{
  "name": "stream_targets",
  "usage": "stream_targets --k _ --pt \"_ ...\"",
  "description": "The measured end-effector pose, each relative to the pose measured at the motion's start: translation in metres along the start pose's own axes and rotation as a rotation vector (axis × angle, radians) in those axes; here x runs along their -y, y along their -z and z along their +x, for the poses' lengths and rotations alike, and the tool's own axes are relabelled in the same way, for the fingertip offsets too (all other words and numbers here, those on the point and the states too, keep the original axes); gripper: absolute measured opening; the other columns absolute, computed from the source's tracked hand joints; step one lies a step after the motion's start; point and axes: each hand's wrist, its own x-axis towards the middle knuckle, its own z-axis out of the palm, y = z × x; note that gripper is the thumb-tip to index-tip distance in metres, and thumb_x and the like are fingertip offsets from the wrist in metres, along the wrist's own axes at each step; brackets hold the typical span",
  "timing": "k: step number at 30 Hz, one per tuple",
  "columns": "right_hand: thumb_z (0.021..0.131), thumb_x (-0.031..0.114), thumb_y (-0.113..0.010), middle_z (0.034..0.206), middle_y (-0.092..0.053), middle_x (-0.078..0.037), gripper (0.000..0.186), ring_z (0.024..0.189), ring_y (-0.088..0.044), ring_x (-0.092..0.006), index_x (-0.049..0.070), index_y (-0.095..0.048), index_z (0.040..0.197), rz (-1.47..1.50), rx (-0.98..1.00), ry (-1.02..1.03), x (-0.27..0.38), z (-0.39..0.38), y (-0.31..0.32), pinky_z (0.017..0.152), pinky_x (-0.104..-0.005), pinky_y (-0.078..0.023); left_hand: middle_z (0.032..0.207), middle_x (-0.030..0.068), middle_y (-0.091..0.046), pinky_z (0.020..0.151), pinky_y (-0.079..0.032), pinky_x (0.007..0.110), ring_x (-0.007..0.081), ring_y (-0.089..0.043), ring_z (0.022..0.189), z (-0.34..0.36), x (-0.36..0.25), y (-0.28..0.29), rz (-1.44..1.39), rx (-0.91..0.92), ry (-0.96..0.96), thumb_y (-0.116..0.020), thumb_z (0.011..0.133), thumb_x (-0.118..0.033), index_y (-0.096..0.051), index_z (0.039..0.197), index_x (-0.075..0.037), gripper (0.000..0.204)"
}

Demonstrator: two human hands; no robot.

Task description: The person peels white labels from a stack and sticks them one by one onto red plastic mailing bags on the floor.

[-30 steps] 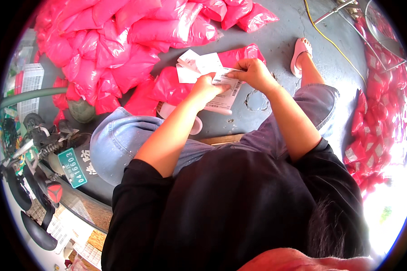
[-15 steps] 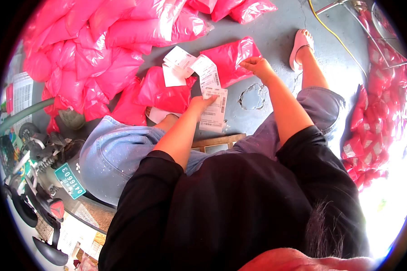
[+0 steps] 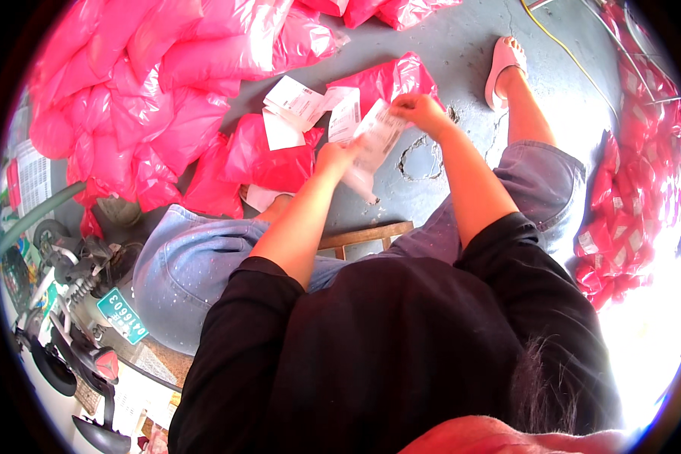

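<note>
Right hand (image 3: 420, 112), clear of the labels half a second ago, now pinches the white label strip (image 3: 378, 138) at the pink bag's (image 3: 405, 72) near edge; left hand (image 3: 336, 160), farther from that bag, stays clamped on it. Result: two-handed hold.

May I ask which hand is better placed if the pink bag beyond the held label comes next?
Probably the right hand: it appears beside the pink bag, while the left hand is farther away.

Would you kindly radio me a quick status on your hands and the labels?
Left hand, right hand: both holding white label strip. More labels beyond, overlapping pink bags in view. No obstruction visible between hands.
</note>
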Motion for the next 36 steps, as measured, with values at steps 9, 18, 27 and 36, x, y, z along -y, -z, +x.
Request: stream_targets --k 9,18,27,36 --pt "0.071 0.017 -0.067 0.078 -0.062 -0.005 0.02 0.072 -0.057 -0.0129 0.003 -0.061 0.085 -0.055 -0.461 0.083 -0.091 0.074 0.05 0.066 -0.026 -0.044 0.075 0.0105 -0.064 0.056 -0.046 0.03 0.0197 -0.062 0.063 -0.001 0.02 0.053 -0.283 0.256 0.627 -0.028 0.07 -0.076 -0.059 0.086 -0.003 0.081" --pt "0.072 0.046 -0.056 0.127 -0.04 -0.012 0.069 0.119 -0.033 -0.0285 0.0 -0.04 0.121 -0.917 -1.117 0.191 -0.051 0.06 -0.006 0.097 -0.0534 -0.019 0.089 0.0103 -0.061 0.067 -0.046 0.029 0.0212 -0.058 0.08 -0.045 0.034 0.053 -0.817 -0.203 0.598 -0.06 0.072 -0.049 -0.057 0.097 -0.005 0.051" --pt "0.071 0.059 -0.049 0.137 -0.027 -0.012 0.084 0.127 -0.022 -0.0279 0.004 -0.027 0.131 -0.859 -0.783 0.123 -0.039 0.089 -0.049 0.102 -0.0492 -0.011 0.097 0.0143 -0.059 0.066 -0.049 0.043 0.0299 -0.059 0.083 -0.017 -0.01 0.109 -0.059 0.13 0.591 -0.054 0.078 -0.048 -0.051 0.11 -0.005 0.053" --pt "0.065 0.043 -0.066 0.087 -0.063 -0.013 0.046 0.083 -0.06 -0.0252 0.005 -0.062 0.09 -0.236 -0.35 -0.167 -0.038 0.081 0.062 0.075 -0.034 -0.045 0.093 0.0118 -0.06 0.063 -0.049 0.043 0.0227 -0.058 0.075 0.007 -0.066 0.147 0.288 0.205 0.254 -0.063 0.076 -0.014 -0.06 0.094 0.0 0.024"
